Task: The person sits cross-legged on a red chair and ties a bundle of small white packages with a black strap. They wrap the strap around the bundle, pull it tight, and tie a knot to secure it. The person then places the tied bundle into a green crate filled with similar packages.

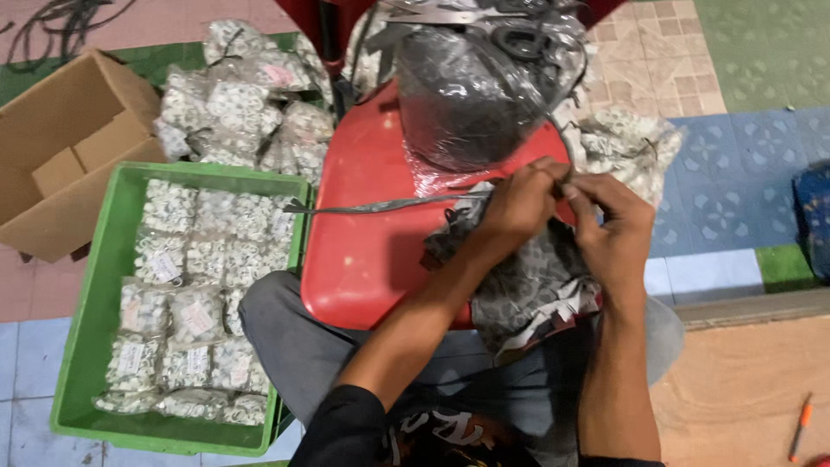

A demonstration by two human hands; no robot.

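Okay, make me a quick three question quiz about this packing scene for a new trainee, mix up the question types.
1. True or false: the green crate holds rows of small filled clear bags.
2. Multiple choice: what are the left hand and right hand working on? A) an orange pen B) the neck of a clear bag of small pieces C) the cardboard box
3. Fill in: the bag rests on a ___ coloured stool.

Key
1. True.
2. B. Both hands pinch the bag's top together; the orange pen lies on the floor and the cardboard box stands beside the crate.
3. Red.
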